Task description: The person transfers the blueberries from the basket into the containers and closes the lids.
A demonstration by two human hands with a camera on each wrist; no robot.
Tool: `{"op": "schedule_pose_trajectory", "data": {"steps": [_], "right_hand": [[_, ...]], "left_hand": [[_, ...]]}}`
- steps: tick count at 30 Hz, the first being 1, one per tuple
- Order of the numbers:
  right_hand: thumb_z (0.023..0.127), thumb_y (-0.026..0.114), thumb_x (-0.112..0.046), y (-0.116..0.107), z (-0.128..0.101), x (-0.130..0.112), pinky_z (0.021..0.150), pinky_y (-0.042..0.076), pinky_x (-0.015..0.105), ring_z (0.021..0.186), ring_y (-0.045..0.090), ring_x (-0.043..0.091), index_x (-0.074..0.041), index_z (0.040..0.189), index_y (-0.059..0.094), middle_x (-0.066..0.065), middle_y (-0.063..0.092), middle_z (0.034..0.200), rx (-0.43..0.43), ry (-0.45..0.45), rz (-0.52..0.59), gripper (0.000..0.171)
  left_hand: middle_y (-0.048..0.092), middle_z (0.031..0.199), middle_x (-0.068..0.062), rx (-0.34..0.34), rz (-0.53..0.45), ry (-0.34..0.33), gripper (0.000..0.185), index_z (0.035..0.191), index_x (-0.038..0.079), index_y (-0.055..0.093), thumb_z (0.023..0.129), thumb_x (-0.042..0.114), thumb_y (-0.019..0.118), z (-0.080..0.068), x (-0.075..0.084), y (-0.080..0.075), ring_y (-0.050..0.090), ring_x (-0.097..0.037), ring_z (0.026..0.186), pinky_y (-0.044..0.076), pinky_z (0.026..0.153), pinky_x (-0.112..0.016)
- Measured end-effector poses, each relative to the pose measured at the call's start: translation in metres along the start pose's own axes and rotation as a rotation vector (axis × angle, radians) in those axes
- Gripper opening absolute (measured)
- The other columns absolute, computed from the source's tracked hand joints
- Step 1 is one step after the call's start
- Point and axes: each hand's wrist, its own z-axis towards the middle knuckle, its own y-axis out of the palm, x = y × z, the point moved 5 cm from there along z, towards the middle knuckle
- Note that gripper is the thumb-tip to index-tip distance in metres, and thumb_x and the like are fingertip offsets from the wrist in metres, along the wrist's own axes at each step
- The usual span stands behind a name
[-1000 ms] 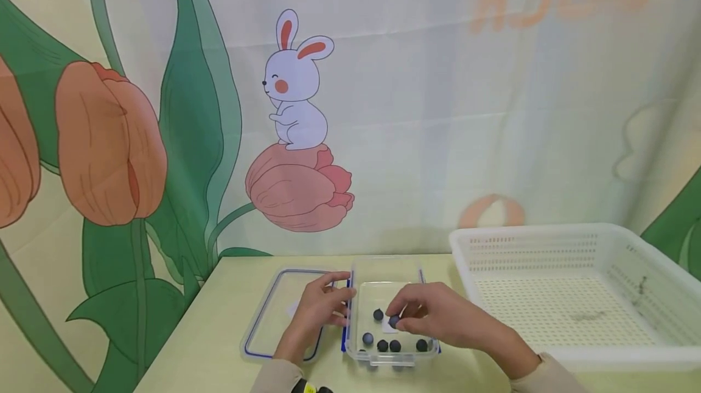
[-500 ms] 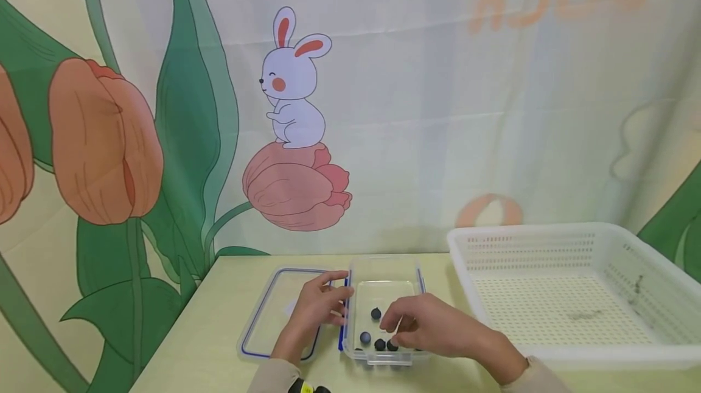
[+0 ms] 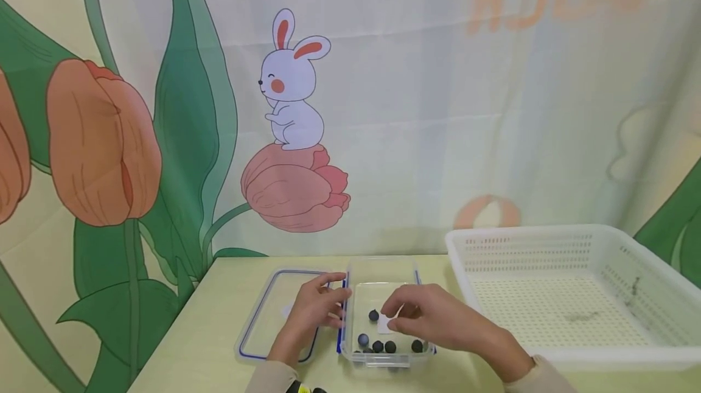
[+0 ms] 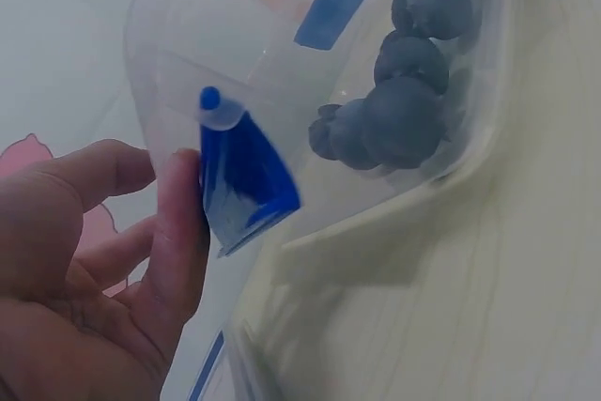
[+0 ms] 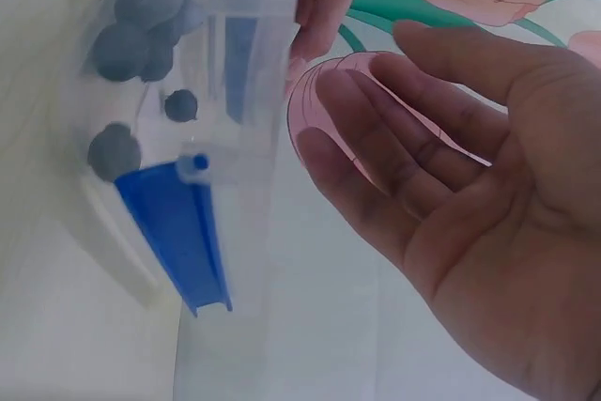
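A clear plastic container (image 3: 383,271) with blue clips (image 5: 178,232) stands on the table and holds several dark blueberries (image 3: 373,315) on its floor. My left hand (image 3: 317,308) holds the container's left wall, one finger lying along a blue clip (image 4: 246,185). Over the container hovers my right hand (image 3: 391,314). Its palm (image 5: 423,138) is bare and its fingers are relaxed, holding nothing. The blueberries (image 4: 404,110) bunch toward the near wall.
The container's clear lid (image 3: 268,320) with a blue seal lies flat just left of it. A large white perforated basket (image 3: 564,241) stands to the right. A printed curtain hangs behind the pale table (image 3: 219,320).
A second ago my right fingertips were at a blueberry in the container. The hand dipped toward the near wall and came back, and is now empty. The left hand stayed put.
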Motion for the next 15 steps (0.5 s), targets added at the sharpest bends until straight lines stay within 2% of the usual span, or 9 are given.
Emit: {"op": "schedule_pose_trajectory", "data": {"steps": [4,7,11,15], "right_hand": [[0.101,0.075,-0.014,0.005,0.004,-0.009,0.086,0.062,0.031,0.093,0.072,0.010,-0.010,0.112,0.074,-0.004,0.074,0.109,0.055,-0.060,0.022,0.012],[0.102,0.073,-0.015,0.013,0.011,-0.016,0.089,0.062,0.033,0.098,0.072,0.014,-0.007,0.117,0.073,0.002,0.073,0.114,0.092,-0.075,0.050,0.017],[0.103,0.073,-0.017,0.029,0.024,-0.024,0.091,0.061,0.032,0.103,0.072,0.018,-0.005,0.127,0.069,0.006,0.070,0.123,0.134,-0.025,0.100,0.028],[0.102,0.074,-0.020,0.047,0.039,-0.028,0.092,0.059,0.028,0.110,0.070,0.023,-0.005,0.140,0.062,0.010,0.066,0.133,0.168,0.034,0.169,0.043]], "left_hand": [[0.068,0.101,-0.018,0.027,-0.007,0.029,0.048,0.144,0.002,0.062,0.101,0.022,0.072,-0.001,0.008,-0.010,0.067,-0.019,0.067,0.065,0.058,-0.036],[0.069,0.108,-0.020,0.092,0.017,0.036,0.051,0.145,0.005,0.062,0.100,0.028,0.074,-0.002,0.012,-0.024,0.070,-0.023,0.073,0.065,0.059,-0.038],[0.068,0.118,-0.020,0.170,0.063,0.056,0.059,0.152,0.009,0.055,0.100,0.029,0.075,-0.006,0.016,-0.044,0.075,-0.033,0.087,0.066,0.064,-0.039],[0.066,0.129,-0.022,0.186,0.119,0.093,0.064,0.157,0.011,0.050,0.100,0.027,0.075,-0.010,0.019,-0.066,0.074,-0.039,0.104,0.067,0.072,-0.041]]}}
